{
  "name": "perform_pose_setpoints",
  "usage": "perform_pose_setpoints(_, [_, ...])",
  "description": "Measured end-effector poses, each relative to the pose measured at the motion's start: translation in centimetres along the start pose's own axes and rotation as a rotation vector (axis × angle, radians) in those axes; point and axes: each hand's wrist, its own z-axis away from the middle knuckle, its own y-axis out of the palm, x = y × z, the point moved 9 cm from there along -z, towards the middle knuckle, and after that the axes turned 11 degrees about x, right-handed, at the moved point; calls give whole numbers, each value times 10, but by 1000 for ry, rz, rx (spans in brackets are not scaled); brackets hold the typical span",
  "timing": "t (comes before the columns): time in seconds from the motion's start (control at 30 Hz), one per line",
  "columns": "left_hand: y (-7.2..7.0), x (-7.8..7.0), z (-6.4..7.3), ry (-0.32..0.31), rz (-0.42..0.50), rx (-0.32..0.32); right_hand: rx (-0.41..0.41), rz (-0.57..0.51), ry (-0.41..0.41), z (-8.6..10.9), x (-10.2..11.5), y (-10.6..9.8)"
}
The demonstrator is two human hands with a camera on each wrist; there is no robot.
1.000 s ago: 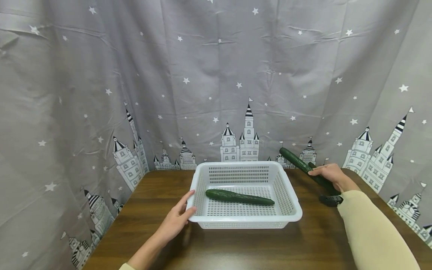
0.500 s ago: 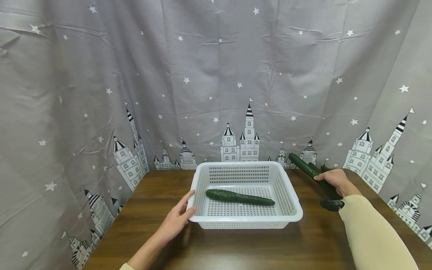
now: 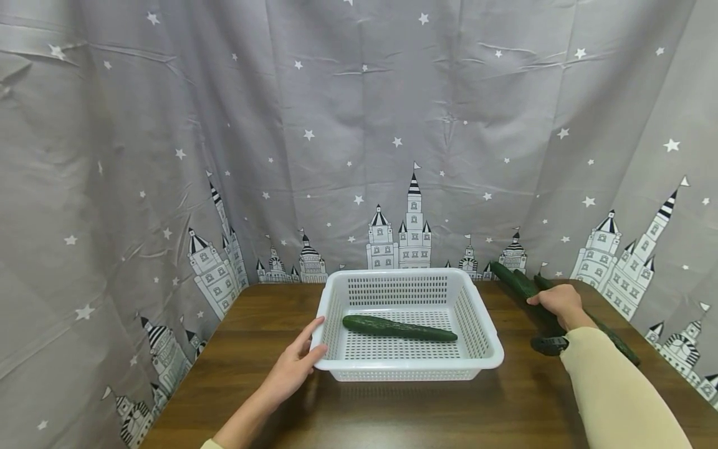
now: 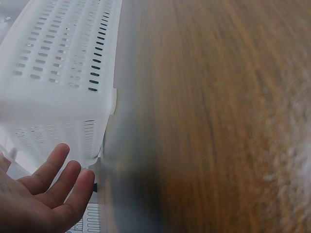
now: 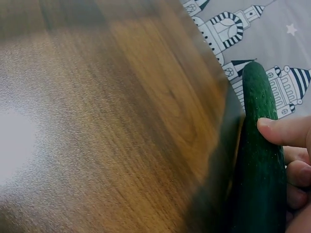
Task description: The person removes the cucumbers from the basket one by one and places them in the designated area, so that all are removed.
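Observation:
A white plastic basket (image 3: pixel 397 365) with slotted walls stands mid-table, and one cucumber (image 3: pixel 398 328) lies inside it. At the basket's left rim rests my left hand (image 3: pixel 291 368), thumb and index fingertip touching the edge; its other fingers stay loosely extended beside the outer wall in the left wrist view. My right hand (image 3: pixel 561 304) holds another cucumber (image 5: pixel 260 170) at the table's far right, thumb on the near side and fingers on the other. More cucumber (image 3: pixel 617 343) shows beyond the right forearm, partly hidden by hand and sleeve.
The brown wooden table (image 3: pixel 392 411) ends at a grey curtain (image 3: pixel 336 156) printed with stars and castles. A black wrist-worn device (image 3: pixel 548 345) sits below the right hand. Cucumber tips (image 3: pixel 543 282) stick out behind the right hand near the back edge.
The right hand has moved slightly right and down with its cucumber, whose far tip has lowered and shifted right. More cucumber now shows past the forearm. The left hand and basket stay put.

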Motion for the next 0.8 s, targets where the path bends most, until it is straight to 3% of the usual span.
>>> perform_pose_setpoints(0.33, [0, 2, 1, -12, 9, 2, -18, 196, 24, 0, -3, 5])
perform_pose_setpoints(0.8, [1, 0, -1, -5, 8, 3, 14, 266, 98, 3, 0, 14])
